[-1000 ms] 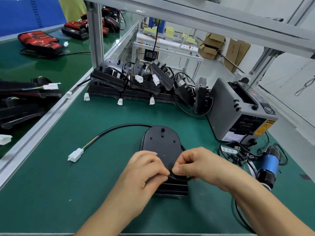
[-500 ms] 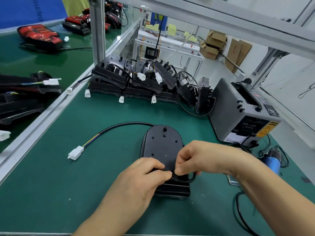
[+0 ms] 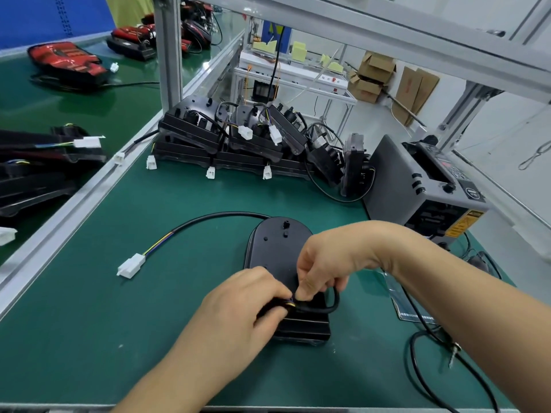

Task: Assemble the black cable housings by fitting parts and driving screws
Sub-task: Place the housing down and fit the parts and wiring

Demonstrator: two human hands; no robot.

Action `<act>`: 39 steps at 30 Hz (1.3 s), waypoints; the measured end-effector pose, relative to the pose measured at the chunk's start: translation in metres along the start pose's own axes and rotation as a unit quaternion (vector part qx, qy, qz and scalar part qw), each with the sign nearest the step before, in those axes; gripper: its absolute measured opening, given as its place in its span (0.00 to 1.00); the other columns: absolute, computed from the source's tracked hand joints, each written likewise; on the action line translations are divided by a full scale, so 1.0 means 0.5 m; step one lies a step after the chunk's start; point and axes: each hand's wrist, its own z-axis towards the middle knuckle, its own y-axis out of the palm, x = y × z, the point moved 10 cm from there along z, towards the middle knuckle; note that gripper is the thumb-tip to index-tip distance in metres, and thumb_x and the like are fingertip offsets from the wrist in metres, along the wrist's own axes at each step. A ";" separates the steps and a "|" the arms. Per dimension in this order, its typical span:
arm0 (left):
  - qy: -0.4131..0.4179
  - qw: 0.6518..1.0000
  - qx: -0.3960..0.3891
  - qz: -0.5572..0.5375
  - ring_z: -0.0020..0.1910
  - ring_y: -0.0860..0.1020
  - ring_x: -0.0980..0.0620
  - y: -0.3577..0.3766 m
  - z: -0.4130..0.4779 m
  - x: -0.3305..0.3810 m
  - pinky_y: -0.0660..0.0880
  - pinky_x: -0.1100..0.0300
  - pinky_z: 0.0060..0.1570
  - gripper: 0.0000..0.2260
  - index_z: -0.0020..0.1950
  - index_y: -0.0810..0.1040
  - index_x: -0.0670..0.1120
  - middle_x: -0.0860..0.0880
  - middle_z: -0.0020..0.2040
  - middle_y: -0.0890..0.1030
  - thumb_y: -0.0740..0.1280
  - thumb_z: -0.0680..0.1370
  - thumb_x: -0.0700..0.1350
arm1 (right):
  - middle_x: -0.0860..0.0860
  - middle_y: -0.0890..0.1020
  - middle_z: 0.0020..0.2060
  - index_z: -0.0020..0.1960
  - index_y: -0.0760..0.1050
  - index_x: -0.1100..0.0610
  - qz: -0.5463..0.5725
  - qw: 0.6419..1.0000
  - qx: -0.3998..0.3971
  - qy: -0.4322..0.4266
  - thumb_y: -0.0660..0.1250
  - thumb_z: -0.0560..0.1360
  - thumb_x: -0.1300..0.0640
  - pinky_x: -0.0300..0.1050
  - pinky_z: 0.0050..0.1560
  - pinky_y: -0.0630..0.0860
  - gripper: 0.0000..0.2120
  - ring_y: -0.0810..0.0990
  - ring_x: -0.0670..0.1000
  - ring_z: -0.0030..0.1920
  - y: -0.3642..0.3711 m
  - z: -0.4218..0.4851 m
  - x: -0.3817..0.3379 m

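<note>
Housing (image 3: 278, 248): rigid, light plastic, I judge.
Cable (image 3: 328, 305): springy; I'd grip near wires (image 3: 292, 303).
Left hand (image 3: 238, 311): pinching cable end.
Right hand (image 3: 325, 263): pinching cable.

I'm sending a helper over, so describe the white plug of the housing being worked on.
On the green mat, find the housing lying flat near the front. Its cable curves left to the plug. It lies alone; other white plugs sit by the stack at the back.

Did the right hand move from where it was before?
Yes. The right hand, pinching the cable, has moved left and farther over the black housing, which lies fixed on the table.
</note>
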 end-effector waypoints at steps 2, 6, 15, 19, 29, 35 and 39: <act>-0.035 0.999 0.002 -0.010 0.47 0.72 0.64 0.005 0.011 -0.009 0.68 0.70 0.47 0.10 0.46 0.76 0.57 0.62 0.44 0.75 0.65 0.70 0.59 | 0.47 0.75 0.33 0.35 0.76 0.51 0.003 1.000 -0.007 0.003 0.71 0.73 0.51 0.33 0.32 0.73 0.10 0.73 0.44 0.34 0.001 0.006 0.000; -0.042 0.998 0.033 -0.022 0.47 0.72 0.58 0.015 0.028 0.002 0.67 0.66 0.46 0.10 0.43 0.75 0.56 0.58 0.41 0.74 0.71 0.68 0.58 | 0.48 0.75 0.34 0.38 0.76 0.52 0.028 0.999 -0.017 -0.005 0.71 0.73 0.54 0.33 0.31 0.74 0.07 0.73 0.44 0.35 0.008 0.009 0.002; 0.093 0.986 0.057 0.129 0.38 0.77 0.47 0.017 -0.003 0.058 0.75 0.55 0.29 0.02 0.45 0.78 0.50 0.48 0.39 0.75 0.67 0.73 0.44 | 0.51 0.76 0.34 0.40 0.74 0.57 0.093 0.995 -0.009 -0.020 0.71 0.73 0.57 0.35 0.31 0.76 0.07 0.74 0.46 0.34 0.013 0.006 0.015; 0.114 0.970 0.052 0.207 0.41 0.81 0.45 0.030 -0.016 0.058 0.78 0.57 0.31 0.08 0.43 0.82 0.45 0.43 0.42 0.80 0.67 0.69 0.36 | 0.51 0.77 0.34 0.39 0.74 0.55 0.117 0.992 -0.011 -0.035 0.71 0.74 0.58 0.36 0.33 0.78 0.07 0.74 0.45 0.34 0.015 0.006 0.014; 0.108 0.970 0.041 0.213 0.46 0.83 0.46 0.039 -0.015 0.061 0.78 0.60 0.34 0.12 0.44 0.83 0.45 0.42 0.44 0.81 0.59 0.72 0.39 | 0.51 0.76 0.35 0.44 0.76 0.59 0.163 0.984 0.027 -0.061 0.70 0.74 0.59 0.40 0.39 0.81 0.04 0.74 0.46 0.35 0.017 -0.014 0.018; 0.110 0.968 0.066 0.216 0.47 0.80 0.49 0.034 -0.012 0.065 0.75 0.61 0.30 0.13 0.42 0.83 0.46 0.44 0.44 0.81 0.59 0.72 0.41 | 0.53 0.77 0.39 0.50 0.76 0.59 0.211 0.973 0.060 -0.073 0.68 0.76 0.57 0.41 0.40 0.81 0.05 0.75 0.48 0.38 0.013 -0.030 0.028; 0.108 0.967 0.061 0.224 0.45 0.83 0.48 0.037 -0.011 0.066 0.75 0.60 0.28 0.13 0.43 0.83 0.47 0.45 0.44 0.81 0.59 0.72 0.41 | 0.51 0.79 0.35 0.45 0.77 0.57 0.287 0.939 0.181 -0.058 0.67 0.76 0.57 0.38 0.34 0.77 0.04 0.76 0.45 0.34 -0.038 -0.080 0.115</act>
